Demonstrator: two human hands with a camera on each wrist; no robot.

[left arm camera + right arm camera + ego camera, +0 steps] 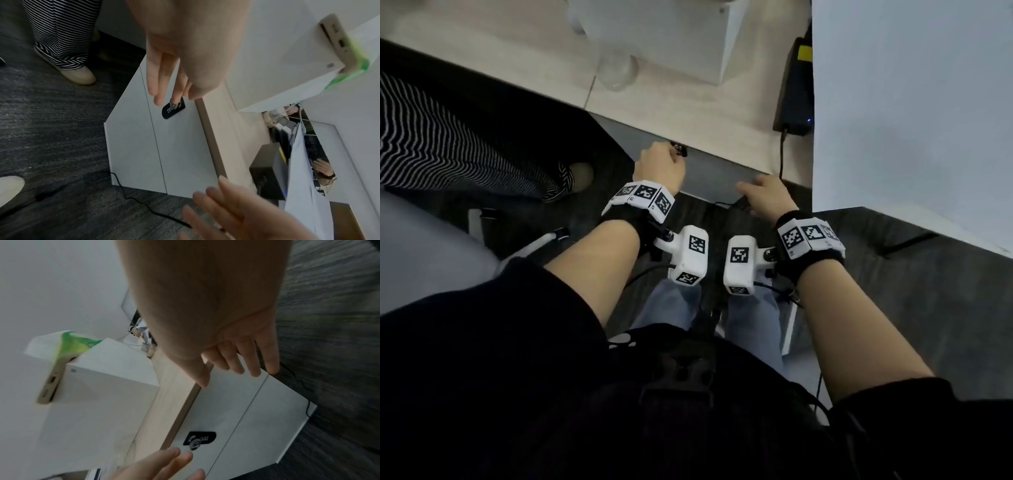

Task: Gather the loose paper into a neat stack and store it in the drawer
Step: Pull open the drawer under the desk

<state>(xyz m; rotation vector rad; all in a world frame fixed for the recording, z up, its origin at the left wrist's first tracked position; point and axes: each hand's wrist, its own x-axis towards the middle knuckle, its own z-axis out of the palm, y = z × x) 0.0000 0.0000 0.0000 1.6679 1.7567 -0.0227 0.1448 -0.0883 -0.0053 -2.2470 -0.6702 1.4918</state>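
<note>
Looks like an office; dark grey carpet underfoot; pale wood-grain worktop over a grey drawer unit fitted with a small black combination lock; white partition panel standing at the right; black power adapter with a blue light and a trailing cable on the floor; white box and a clear glass on the worktop; a second person's striped trousers close by.

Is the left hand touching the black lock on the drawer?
Touching. In the left wrist view, a fingertip of the left hand lies on the lock on the drawer front.
</note>
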